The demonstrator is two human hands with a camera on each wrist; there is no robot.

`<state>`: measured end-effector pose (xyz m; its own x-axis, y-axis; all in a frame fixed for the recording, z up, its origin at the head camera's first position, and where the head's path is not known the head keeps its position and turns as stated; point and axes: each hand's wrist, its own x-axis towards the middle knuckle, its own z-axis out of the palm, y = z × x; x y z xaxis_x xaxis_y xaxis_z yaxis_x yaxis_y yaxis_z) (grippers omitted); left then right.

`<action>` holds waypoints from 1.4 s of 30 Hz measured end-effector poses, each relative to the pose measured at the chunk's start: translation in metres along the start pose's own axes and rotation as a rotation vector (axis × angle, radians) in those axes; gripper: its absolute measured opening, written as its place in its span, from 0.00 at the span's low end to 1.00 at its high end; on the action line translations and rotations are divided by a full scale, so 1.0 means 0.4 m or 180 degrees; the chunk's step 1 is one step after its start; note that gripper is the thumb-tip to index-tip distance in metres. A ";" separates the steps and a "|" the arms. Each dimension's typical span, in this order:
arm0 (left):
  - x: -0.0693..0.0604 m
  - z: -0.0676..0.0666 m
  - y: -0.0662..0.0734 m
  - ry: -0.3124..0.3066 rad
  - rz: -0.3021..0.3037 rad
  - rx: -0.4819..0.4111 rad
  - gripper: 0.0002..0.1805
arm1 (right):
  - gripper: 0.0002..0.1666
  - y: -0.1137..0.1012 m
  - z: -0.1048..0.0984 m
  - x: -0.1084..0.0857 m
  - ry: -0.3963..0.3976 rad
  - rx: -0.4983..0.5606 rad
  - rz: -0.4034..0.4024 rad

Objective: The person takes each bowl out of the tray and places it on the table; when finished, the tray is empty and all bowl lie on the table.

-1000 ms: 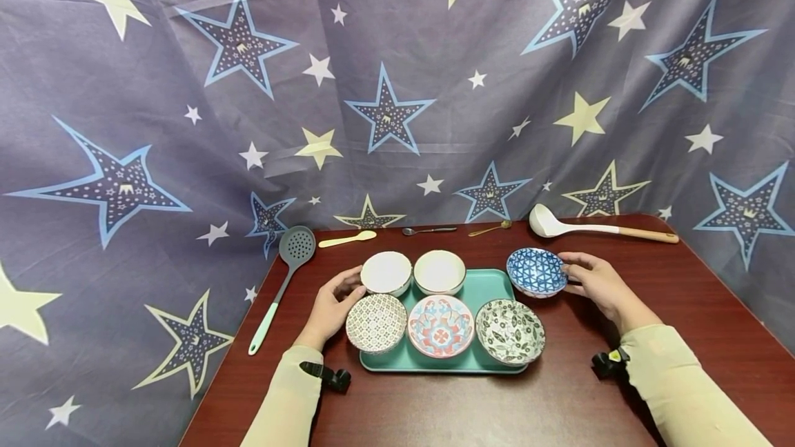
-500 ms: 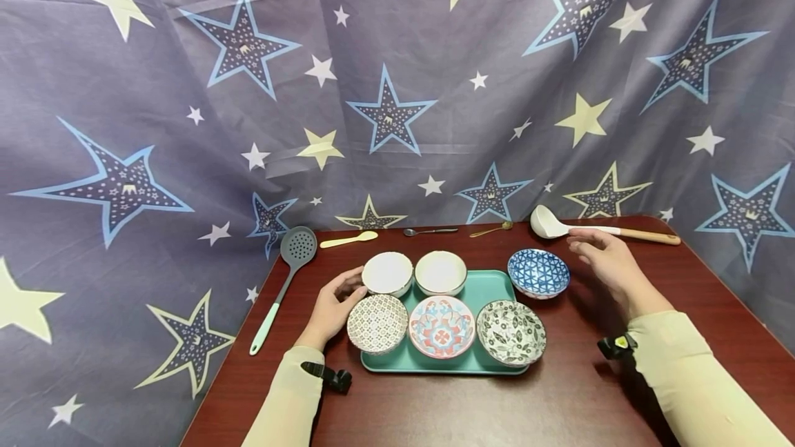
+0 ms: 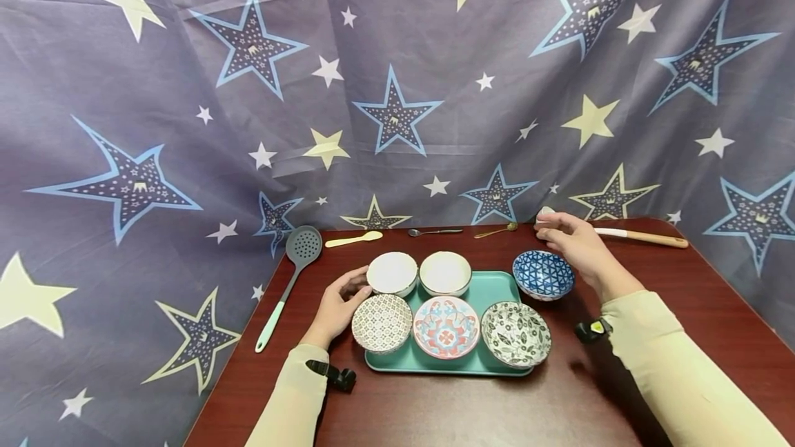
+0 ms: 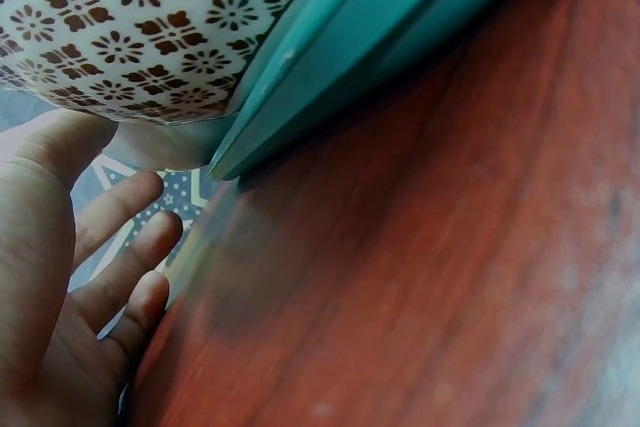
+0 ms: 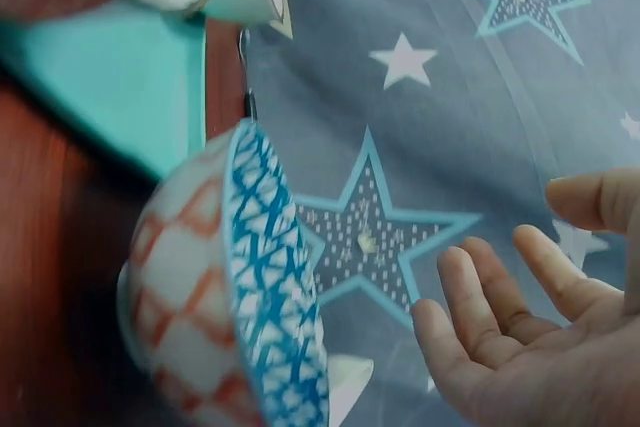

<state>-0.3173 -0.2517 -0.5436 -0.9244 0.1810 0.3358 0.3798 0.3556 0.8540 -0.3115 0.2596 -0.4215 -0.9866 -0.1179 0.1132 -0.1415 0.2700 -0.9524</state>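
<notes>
My right hand hovers just behind and right of the blue-patterned bowl, apart from it, hiding part of a white ladle. In the right wrist view its fingers are spread, holding nothing. The blue bowl stands on the table right of the green tray. Beside the tray's left end my left hand rests with loosely bent fingers, near a white bowl and a brown-patterned bowl. In the left wrist view its thumb lies close under the brown-patterned bowl; contact is unclear.
The tray also holds a cream bowl, a red-and-blue bowl and a leaf-patterned bowl. A grey skimmer lies left. Along the back lie a yellow spoon, a small dark-handled spoon and a golden spoon.
My right hand has let go of the blue bowl's right rim, lifted away, then moved left and back toward the ladle's head. The bowl stays put; my left hand barely moves.
</notes>
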 end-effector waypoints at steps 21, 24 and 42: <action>0.001 0.001 0.029 -0.0044 0.0054 -0.0063 0.26 | 0.29 -0.030 0.163 0.103 -0.0556 0.0260 0.0313; 0.004 0.003 0.008 -0.0027 0.0033 -0.0041 0.27 | 0.29 -0.023 0.184 0.115 -0.0631 0.0256 0.0409; -0.001 0.000 0.001 -0.0019 0.0048 -0.0030 0.26 | 0.30 -0.004 0.264 0.136 -0.1030 0.0292 0.0560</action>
<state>-0.3170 -0.2515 -0.5436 -0.9183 0.1918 0.3463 0.3934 0.3442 0.8525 -0.3562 0.1518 -0.4436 -0.9162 -0.3772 -0.1357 0.0501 0.2281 -0.9723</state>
